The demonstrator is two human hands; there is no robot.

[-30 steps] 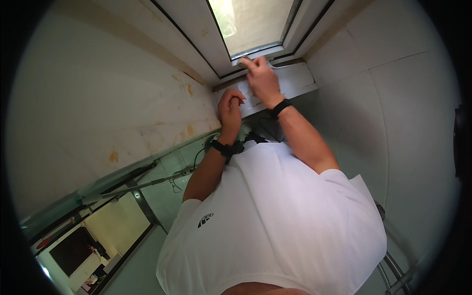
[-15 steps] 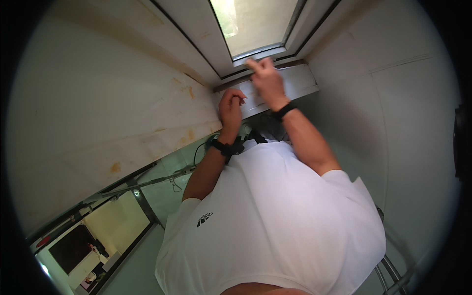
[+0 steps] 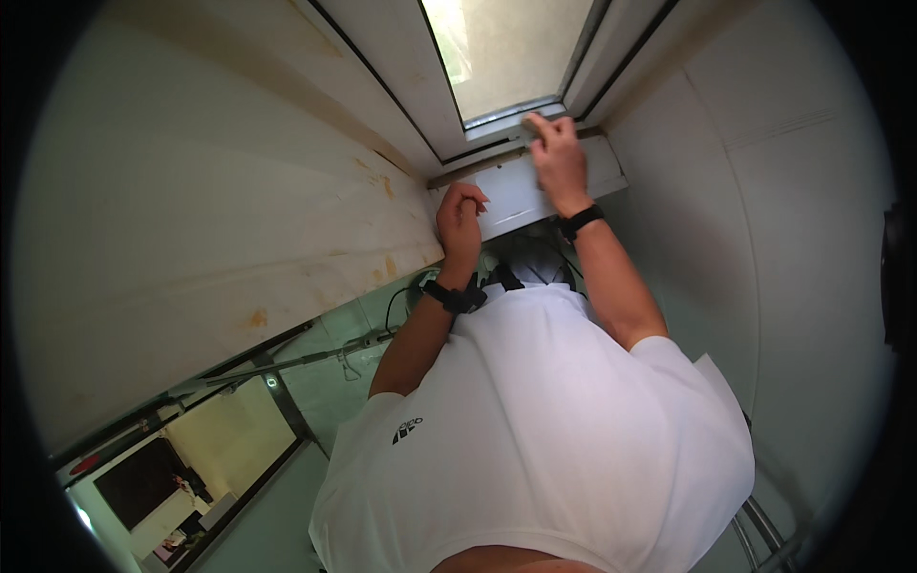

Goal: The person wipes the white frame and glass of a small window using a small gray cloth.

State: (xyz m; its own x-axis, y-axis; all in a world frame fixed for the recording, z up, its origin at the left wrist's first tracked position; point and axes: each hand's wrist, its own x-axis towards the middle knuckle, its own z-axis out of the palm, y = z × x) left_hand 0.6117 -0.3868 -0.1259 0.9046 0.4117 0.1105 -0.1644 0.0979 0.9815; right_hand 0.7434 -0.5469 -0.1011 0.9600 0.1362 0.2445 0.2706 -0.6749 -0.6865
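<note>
At the bottom rail of a white window frame [image 3: 523, 126], my right hand [image 3: 561, 164] is closed, its fingertips bunched at the rail. Something small and pale may be between them; I cannot make it out. Below the rail lies a white sill [image 3: 516, 196], with dark gaps and specks along its back edge. My left hand [image 3: 460, 224] is at the sill's left end, beside the stained wall, with its fingers curled inward. What, if anything, those fingers hold is hidden. Both wrists wear black bands.
A pale wall with yellow-brown stains [image 3: 258, 248] rises close on my left. Another wall [image 3: 726, 210] closes in on the right. Lower left are a metal bar [image 3: 315, 356] with a hanging hook and a mirror [image 3: 229, 430]. Metal tubes [image 3: 759, 525] stand at lower right.
My right hand has moved right along the window's bottom rail. The left hand keeps its place at the sill's left end. The whole view has shifted slightly.
</note>
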